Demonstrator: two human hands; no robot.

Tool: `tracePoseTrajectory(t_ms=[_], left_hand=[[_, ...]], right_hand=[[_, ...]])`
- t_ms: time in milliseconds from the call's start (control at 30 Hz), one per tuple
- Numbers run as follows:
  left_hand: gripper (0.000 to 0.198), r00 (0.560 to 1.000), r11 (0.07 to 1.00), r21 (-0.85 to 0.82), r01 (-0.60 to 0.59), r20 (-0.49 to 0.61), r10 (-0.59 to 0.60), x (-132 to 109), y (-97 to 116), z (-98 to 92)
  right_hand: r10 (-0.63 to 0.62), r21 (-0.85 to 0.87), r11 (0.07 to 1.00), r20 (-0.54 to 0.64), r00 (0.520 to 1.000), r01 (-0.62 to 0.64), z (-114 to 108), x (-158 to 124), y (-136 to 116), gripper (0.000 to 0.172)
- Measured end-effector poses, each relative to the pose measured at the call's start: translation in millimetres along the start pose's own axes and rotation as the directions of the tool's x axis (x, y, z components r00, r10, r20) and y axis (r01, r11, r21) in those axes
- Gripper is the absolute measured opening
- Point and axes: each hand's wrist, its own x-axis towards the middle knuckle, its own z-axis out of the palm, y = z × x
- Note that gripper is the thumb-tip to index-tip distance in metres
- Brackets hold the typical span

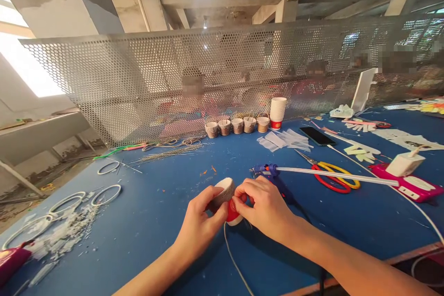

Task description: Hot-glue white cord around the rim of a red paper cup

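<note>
A small paper cup (234, 215), red and white at its base, lies tilted between my hands with its mouth up and to the left. Pale cord is wound round its upper part. My left hand (201, 219) is closed round the cup, thumb on the near side. Against the cup's right side, at the lower edge of the winding, the fingertips of my right hand (265, 203) are pinched together; what lies between them is hidden. A loose grey-white cord (233, 256) trails from below the cup toward the table's front edge. Just behind my right hand lies a blue glue gun (267, 171).
Scissors (333, 178), a phone (316, 137) and a pink power strip (405, 185) lie right. Several cord-wrapped cups (237, 126) and stacked paper cups (278, 113) stand before the perforated metal screen (156, 74). Cord rings (106, 195) and scraps (69, 229) lie left.
</note>
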Motion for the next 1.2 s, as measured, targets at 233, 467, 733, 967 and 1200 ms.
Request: tracePoseTrajectory(t_ms=[233,467,733,967,1200], left_hand=[[0.018,0.997,0.997,-0.004,0.079,0.012,-0.078,2,-1,-3.9],[0.019,0.993,0.992,-0.053,0.116,-0.013,-0.117,2,-3,-7.6],[0.019,0.992,0.99,-0.07,0.123,-0.004,-0.124,2,-1,-5.8],[0.018,0.995,0.996,0.0,0.086,0.042,-0.086,1,0,-4.8],[0.018,0.996,0.996,-0.021,0.084,0.042,-0.083,1,5,-3.8]], right_hand=[[-0.026,-0.031,0.999,-0.002,1.0,0.026,-2,2,8,0.017],[0.08,0.089,0.992,0.067,0.995,-0.085,-12,7,7,0.013],[0.039,0.101,0.994,0.115,0.993,-0.05,-7,3,-2,0.016],[0.026,0.09,0.996,0.038,0.999,-0.03,-2,2,1,0.019],[0.044,0.088,0.995,0.002,0.999,-0.044,-2,2,3,0.019]])
